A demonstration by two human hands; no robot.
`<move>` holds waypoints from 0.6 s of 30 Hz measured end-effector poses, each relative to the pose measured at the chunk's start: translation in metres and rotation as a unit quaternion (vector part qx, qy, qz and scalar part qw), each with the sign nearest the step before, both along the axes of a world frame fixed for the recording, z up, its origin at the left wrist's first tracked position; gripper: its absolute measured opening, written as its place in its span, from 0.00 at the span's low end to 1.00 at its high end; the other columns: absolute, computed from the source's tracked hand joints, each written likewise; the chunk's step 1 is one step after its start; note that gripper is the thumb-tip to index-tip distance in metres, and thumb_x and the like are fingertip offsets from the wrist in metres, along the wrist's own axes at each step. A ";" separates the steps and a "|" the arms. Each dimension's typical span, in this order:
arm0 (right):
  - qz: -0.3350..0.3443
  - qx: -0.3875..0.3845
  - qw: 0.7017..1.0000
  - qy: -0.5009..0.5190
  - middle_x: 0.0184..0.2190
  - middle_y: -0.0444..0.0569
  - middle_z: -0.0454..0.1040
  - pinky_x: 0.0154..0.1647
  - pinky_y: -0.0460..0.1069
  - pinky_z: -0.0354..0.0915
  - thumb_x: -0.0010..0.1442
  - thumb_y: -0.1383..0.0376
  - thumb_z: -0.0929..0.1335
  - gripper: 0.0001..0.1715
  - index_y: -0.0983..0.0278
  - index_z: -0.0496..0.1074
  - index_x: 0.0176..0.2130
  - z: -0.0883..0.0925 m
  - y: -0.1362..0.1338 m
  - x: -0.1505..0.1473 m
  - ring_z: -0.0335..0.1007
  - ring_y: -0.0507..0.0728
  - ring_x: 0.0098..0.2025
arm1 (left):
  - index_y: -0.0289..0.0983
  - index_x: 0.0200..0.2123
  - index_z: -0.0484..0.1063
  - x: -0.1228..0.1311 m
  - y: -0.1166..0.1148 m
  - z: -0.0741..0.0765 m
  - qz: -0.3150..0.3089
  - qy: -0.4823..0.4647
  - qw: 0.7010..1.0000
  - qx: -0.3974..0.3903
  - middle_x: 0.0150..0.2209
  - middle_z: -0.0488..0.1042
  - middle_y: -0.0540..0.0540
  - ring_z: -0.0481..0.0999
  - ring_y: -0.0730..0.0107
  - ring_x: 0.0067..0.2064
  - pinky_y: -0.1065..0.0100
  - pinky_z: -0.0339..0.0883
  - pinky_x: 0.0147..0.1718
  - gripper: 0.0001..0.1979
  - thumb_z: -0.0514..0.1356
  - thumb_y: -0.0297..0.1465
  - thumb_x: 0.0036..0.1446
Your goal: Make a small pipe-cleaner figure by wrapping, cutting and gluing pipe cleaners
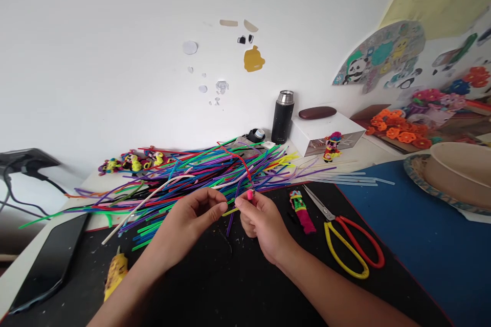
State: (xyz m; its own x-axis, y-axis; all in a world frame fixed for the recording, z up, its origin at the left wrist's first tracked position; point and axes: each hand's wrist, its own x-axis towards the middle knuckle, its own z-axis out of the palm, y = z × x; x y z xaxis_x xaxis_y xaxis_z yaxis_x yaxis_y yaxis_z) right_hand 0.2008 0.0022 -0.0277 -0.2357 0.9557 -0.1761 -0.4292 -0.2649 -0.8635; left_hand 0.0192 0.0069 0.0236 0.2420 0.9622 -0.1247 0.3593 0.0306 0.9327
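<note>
My left hand is closed in a pinch, with thumb and forefinger at one end of a short yellow pipe cleaner. My right hand pinches the other end. A small pink piece pokes up above the right forefinger; the rest of it is hidden in the fingers. Behind both hands lies a heap of many-coloured pipe cleaners. To the right of my right hand lie a green and magenta pipe-cleaner piece and scissors with one yellow and one red handle, blades apart.
A yellow glue gun, partly behind my left forearm, and a black phone are at left. Small figures lie by the wall. A black flask, a white box, a standing figure and a bowl are farther right.
</note>
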 end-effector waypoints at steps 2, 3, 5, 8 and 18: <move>0.001 -0.007 1.000 0.003 0.17 0.30 0.50 0.20 0.45 0.37 0.55 0.48 0.77 0.26 0.59 0.62 0.31 0.001 0.000 0.000 0.38 0.45 0.18 | 0.39 0.40 0.78 0.000 0.000 -0.001 -0.005 0.005 1.000 0.014 0.32 0.75 0.49 0.70 0.65 0.33 0.68 0.64 0.32 0.18 0.68 0.48 0.60; 0.002 -0.009 1.000 0.003 0.17 0.29 0.50 0.20 0.45 0.37 0.55 0.48 0.77 0.26 0.59 0.62 0.31 0.002 0.000 0.000 0.38 0.45 0.18 | 0.39 0.40 0.78 0.001 -0.001 -0.001 -0.008 0.009 1.000 0.019 0.32 0.75 0.48 0.70 0.65 0.34 0.68 0.64 0.32 0.17 0.67 0.47 0.60; 0.004 -0.012 1.000 0.004 0.17 0.29 0.50 0.20 0.45 0.37 0.55 0.49 0.77 0.26 0.59 0.62 0.31 0.001 0.000 0.000 0.38 0.45 0.18 | 0.39 0.40 0.78 0.002 -0.002 -0.001 -0.013 0.021 0.999 0.028 0.32 0.76 0.48 0.71 0.64 0.34 0.67 0.65 0.33 0.16 0.67 0.46 0.61; 0.003 -0.014 1.000 0.007 0.18 0.30 0.50 0.20 0.45 0.36 0.56 0.49 0.77 0.26 0.59 0.61 0.31 0.000 -0.001 -0.001 0.38 0.45 0.19 | 0.39 0.39 0.78 0.004 -0.002 -0.001 -0.013 0.035 0.999 0.037 0.31 0.76 0.48 0.72 0.64 0.33 0.67 0.65 0.33 0.15 0.66 0.46 0.61; 0.007 -0.019 1.000 0.005 0.17 0.30 0.50 0.20 0.45 0.36 0.55 0.50 0.77 0.26 0.59 0.60 0.31 0.000 -0.001 -0.002 0.38 0.45 0.18 | 0.40 0.37 0.79 0.005 -0.004 -0.001 -0.009 0.064 0.997 0.051 0.32 0.79 0.48 0.74 0.63 0.34 0.67 0.65 0.33 0.16 0.65 0.46 0.61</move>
